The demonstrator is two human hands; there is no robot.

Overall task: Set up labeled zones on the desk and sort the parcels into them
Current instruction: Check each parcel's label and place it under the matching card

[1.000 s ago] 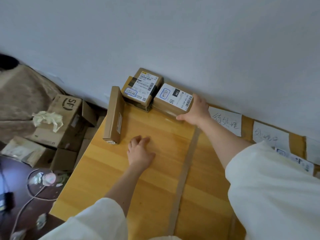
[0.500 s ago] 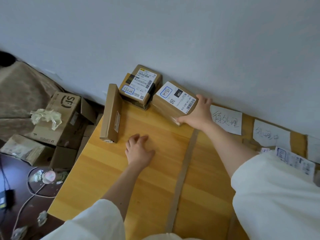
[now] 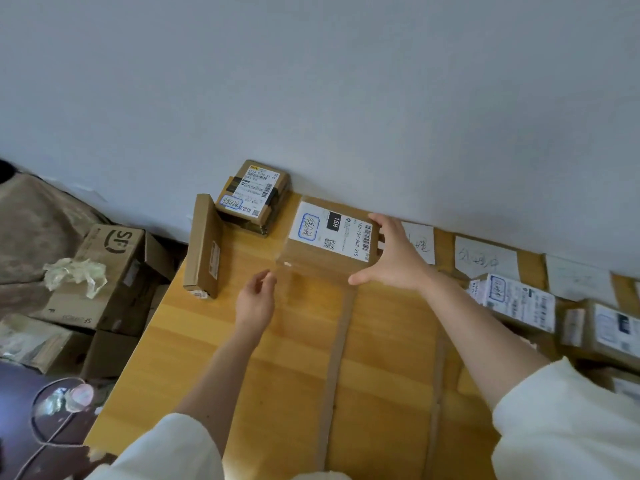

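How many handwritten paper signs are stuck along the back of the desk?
3 visible: one partly behind the right hand, one right of it, one farther right. More may lie beyond the frame.

Soft, even daylight; moving parcel (image 3: 329, 244) blurred (edges bend slightly).

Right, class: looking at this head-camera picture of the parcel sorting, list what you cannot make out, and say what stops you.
- Parcel with the 15H label, head view: its near edge is motion-blurred, so whether the left hand touches it is unclear.
- Paper zone label: partly hidden by the right hand.
- Next zone label: handwriting too blurred to read.
- Parcels at the right: cut off by the frame edge.
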